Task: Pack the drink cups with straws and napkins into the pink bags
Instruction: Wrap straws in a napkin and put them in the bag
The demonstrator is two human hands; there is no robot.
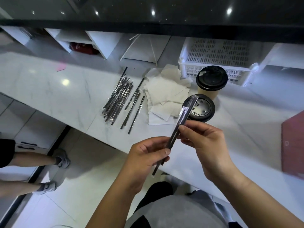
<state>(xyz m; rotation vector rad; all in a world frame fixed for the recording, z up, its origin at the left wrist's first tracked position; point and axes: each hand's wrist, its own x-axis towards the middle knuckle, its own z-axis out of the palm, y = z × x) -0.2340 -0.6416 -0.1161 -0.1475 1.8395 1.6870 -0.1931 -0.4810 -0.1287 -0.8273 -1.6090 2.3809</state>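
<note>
Counter [49,89], white, marbled. Basket [217,56], white, perforated, at the back right. Reddish panel [292,145] at the right edge; we cannot tell whether it is one of the bags, and we see no other. Napkins [164,96], a loose heap mid-counter. Loose straws [118,97], black in clear wrappers, a bundle and several strays just left of the napkins. Cups, two, black-lidded: far cup [211,79] just before the basket, near cup [203,111] close in front of it, both right of the napkins. Left hand [144,160] and right hand [207,142], raised over the counter edge, both pinching the wrapped straws [179,127], seemingly two: left thumb and fingers on the lower part, right fingertips at the middle. Step in hand, by our judgement: portioning straws, one per cup. To do it well we would fan the wrappers to confirm the count, keep seals intact, and pair them with napkins.
</note>
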